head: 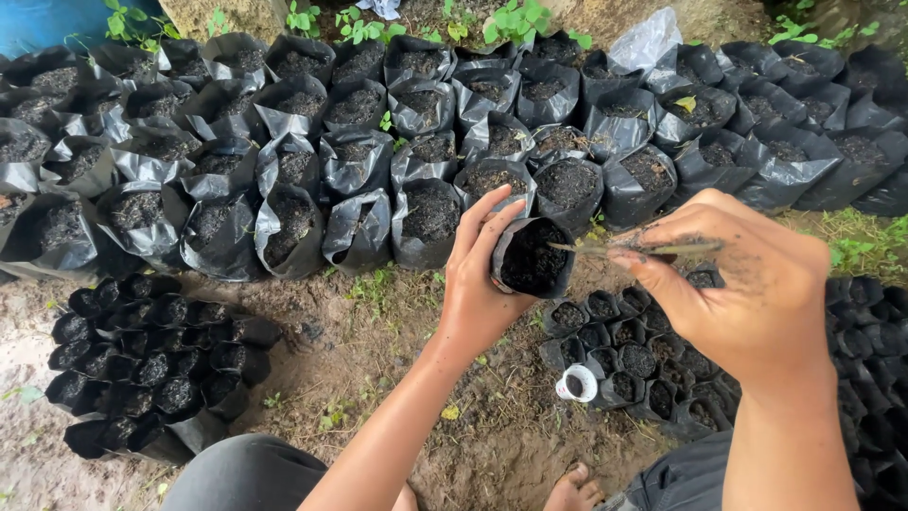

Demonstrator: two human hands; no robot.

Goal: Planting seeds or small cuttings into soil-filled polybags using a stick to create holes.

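The small black soil-filled bag [532,257] was held up above the dirt ground [397,378], tilted toward the camera, in the left hand [480,284], whose fingers [478,222] were wrapped around its side. The right hand [747,284] had its fingers pinched shut on a thin stick-like cutting [605,249], its tip at the soil. Tilted so, soil could spill; pressed askew, the thin cutting could bend. Rows of larger filled bags [426,208] stood beyond.

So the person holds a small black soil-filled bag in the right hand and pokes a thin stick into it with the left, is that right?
Not quite: the hands are swapped. In the head view, the left hand holds the small black soil-filled bag, and the right hand holds the thin stick that reaches into it.
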